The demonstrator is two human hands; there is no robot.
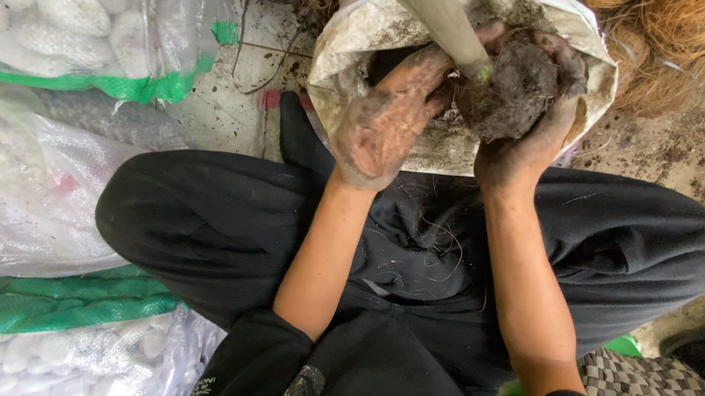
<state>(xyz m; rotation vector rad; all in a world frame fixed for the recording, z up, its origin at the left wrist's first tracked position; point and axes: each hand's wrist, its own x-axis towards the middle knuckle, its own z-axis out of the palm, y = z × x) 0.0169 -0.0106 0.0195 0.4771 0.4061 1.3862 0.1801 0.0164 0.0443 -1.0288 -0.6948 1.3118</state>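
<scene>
Black-trousered lap [417, 261] nearest; right hand [532, 113] cups dark soil clump [512, 87], left hand [385, 125] apparently gripping pale green stem [436, 9]. Packing step; next needs firmer squeeze.

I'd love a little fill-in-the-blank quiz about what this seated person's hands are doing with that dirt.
1. The right hand cups a dark clump of ____ over the open white plastic sack.
2. The left hand, coated in dirt, rests at the base of a pale green ____.
3. The person's trousers are ____ in colour.
4. The woven white bags on the person's left have ____ edging.

Missing words: soil; stem; black; green
</scene>
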